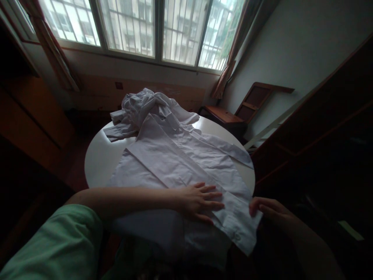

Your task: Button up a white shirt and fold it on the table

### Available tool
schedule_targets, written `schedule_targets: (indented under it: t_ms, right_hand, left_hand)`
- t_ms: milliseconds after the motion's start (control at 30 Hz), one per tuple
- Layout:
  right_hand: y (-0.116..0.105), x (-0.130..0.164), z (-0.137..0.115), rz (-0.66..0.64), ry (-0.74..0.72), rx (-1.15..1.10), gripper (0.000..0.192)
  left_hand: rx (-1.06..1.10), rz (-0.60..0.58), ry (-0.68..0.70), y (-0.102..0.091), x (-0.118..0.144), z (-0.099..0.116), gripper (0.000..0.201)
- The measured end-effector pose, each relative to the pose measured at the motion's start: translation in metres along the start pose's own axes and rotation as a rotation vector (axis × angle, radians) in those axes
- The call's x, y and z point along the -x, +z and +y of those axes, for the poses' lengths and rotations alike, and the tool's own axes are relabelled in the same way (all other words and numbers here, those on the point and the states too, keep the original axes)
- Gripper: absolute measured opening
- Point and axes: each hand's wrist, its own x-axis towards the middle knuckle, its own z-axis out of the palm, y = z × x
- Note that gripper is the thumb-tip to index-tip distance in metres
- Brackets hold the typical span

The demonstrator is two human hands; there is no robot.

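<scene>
A white shirt (175, 159) lies spread across a round white table (99, 155), one sleeve folded diagonally over its body. My left hand (199, 201) rests flat on the shirt's lower part, fingers spread, pressing the cloth down. My right hand (266, 208) pinches the edge of the sleeve cuff (241, 225) that hangs past the table's near right rim. My left arm in a green sleeve (58, 245) reaches across from the lower left.
A heap of crumpled white garments (142, 107) sits at the table's far side. A wooden chair (233, 112) stands behind at the right, by dark wooden furniture (320, 128). Barred windows (151, 27) with curtains fill the back wall.
</scene>
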Motion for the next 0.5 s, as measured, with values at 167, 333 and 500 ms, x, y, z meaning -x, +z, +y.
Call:
schedule_targets:
  t_ms: [167, 333, 500]
  right_hand:
    - [0.006, -0.005, -0.007, 0.024, -0.038, -0.149, 0.052]
    - [0.012, -0.025, -0.014, -0.074, -0.084, -0.123, 0.042]
    - [0.022, -0.048, -0.023, -0.082, -0.174, -0.020, 0.038]
  left_hand:
    - [-0.009, 0.008, 0.017, -0.002, 0.000, 0.002, 0.060]
    - [-0.028, 0.026, 0.030, 0.000, -0.001, 0.000, 0.058]
    - [-0.050, 0.042, 0.043, 0.005, -0.002, -0.002, 0.055]
